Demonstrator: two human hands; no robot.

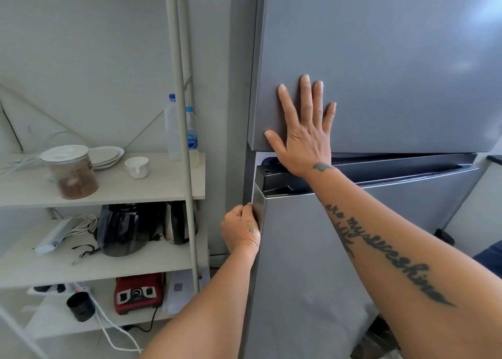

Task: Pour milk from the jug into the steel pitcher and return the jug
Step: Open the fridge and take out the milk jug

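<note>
Right hand (304, 130) flat, fingers spread, braces upper freezer door (380, 59). Left hand (241, 229) curls fingers round lower fridge door (312, 250) edge. Milk jug, steel pitcher not visible. Risk: hard pull rocks fridge; grip slips off edge.

We see a big grey fridge (380, 59) next to a pale shelf (108, 193) with a jar of brown powder (72, 172), white plates (106, 156), a small white cup (137, 167), two bottles (180, 130) and a red machine (138, 293) lower down.
</note>
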